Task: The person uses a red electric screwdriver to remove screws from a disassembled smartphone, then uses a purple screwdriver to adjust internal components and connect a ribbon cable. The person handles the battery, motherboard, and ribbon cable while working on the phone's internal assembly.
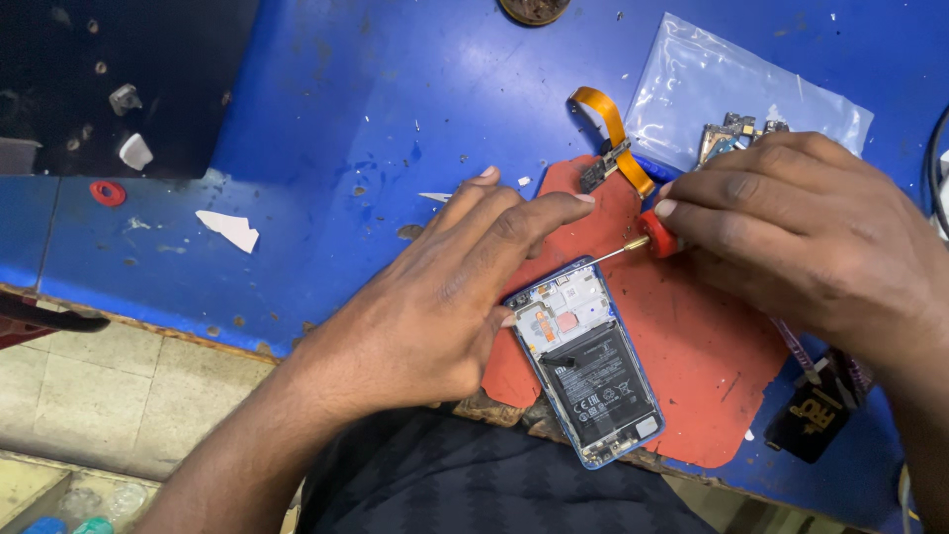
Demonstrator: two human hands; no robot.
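A worn blue surface (326,119) is carrying an opened phone under a person's two hands.

Seen from the head camera, the surface is lying scuffed and speckled, with a red mat (692,356) sitting near its front edge. The phone (591,361), its back removed and its black battery (598,381) showing, is resting on the mat and reaching slightly past the front edge. The left hand (445,297) is pressing on the phone's upper left side, fingers spread flat and grasping nothing. The right hand (806,232) is pinching the red handle of a small screwdriver (647,240), whose thin tip is pointing at the phone's top edge. Behind the hands, an orange flex cable (613,133) and a clear plastic bag (732,89) holding small boards are lying on the surface.
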